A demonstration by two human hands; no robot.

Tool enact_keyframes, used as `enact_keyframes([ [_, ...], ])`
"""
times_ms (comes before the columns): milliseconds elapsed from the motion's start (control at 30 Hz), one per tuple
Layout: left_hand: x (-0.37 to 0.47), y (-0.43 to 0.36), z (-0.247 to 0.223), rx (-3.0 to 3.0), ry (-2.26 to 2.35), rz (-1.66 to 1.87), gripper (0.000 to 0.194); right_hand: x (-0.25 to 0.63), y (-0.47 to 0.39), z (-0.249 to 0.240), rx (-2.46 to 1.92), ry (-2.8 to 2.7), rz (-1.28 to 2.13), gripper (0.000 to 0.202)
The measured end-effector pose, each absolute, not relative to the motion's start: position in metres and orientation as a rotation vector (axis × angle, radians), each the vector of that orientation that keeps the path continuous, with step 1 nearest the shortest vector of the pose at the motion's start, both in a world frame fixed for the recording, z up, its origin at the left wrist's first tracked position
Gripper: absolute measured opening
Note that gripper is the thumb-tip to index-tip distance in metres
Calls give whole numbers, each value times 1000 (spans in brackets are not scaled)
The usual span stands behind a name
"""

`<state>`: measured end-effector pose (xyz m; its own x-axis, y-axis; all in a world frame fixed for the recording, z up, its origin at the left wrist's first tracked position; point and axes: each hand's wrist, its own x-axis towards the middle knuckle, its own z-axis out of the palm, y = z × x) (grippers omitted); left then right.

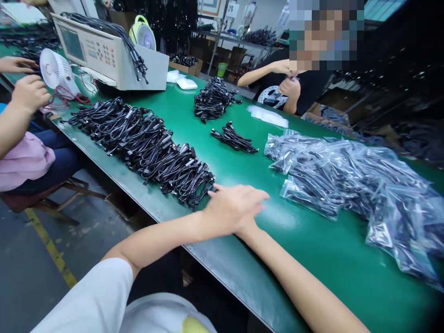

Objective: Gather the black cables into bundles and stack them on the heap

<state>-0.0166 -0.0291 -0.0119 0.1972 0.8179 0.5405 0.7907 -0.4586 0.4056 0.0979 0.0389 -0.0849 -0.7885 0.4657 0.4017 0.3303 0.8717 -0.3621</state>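
My left hand (234, 208) reaches over the green table, its fingers stretched to the right and slightly blurred, with nothing visible in it. Beneath it lies my right hand (248, 223), crossed under the left so that its fingers are mostly hidden. Just beyond my hands, on the left, a long row of black cable bundles (149, 148) runs along the near edge. A small bunch of black cables (236, 138) rests farther back, in front of a larger cable pile (213, 99). Clear plastic bags of cables (333, 171) are heaped on the right.
The green table (294, 245) has its near edge below my forearms. A beige instrument (111, 55) and a white fan (57, 74) stand at the left, beside another person's hands. Across the table a person holds both hands together near white plastic bags (267, 115).
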Motion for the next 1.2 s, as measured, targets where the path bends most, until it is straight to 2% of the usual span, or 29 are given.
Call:
enact_keyframes([
  [67, -44, -42, -16, 2337, 1958, 985, 28, 110, 35, -85, -498, -2595, 382, 35],
  [133, -64, -55, -24, 2329, 2151, 672, 31, 121, 34, -82, -449, -2605, 360, 31],
  [200, -71, -66, -33, 2403, 2128, 396, 31, 129, 34, -79, -455, -2563, 345, 27],
  [300, -61, -73, -42, 2467, 2062, 252, 22, 136, 32, -77, -555, -2415, 410, 23],
  [367, -51, -71, -41, 2431, 2062, 268, 14, 140, 28, -77, -715, -2244, 474, 21],
  [433, -44, -66, -36, 2392, 2055, 302, 16, 147, 20, -77, -947, -2016, 595, 23],
  [533, -35, -61, -26, 2332, 2016, 411, 19, 163, 5, -74, -1165, -1696, 1060, 34],
  [633, -19, -55, -18, 2238, 1799, 502, 17, 183, -4, -67, -1092, -1414, 1615, 44],
  [733, 1, -42, -11, 2175, 1438, 414, 17, 204, -2, -64, -1112, -1034, 1873, 45],
  [833, 18, -21, -5, 2027, 1212, 405, 22, 218, 5, -66, -1130, -857, 1906, 43],
  [967, 30, 2, -10, 1752, 1112, 528, 28, 220, 9, -71, -1112, -925, 1839, 33],
  [1133, 26, -2, -31, 1707, 991, 679, 18, 213, 3, -70, -1093, -1153, 1695, 33],
  [1200, 23, -6, -34, 1739, 1080, 699, 19, 212, 2, -66, -1049, -1232, 1683, 33],
])
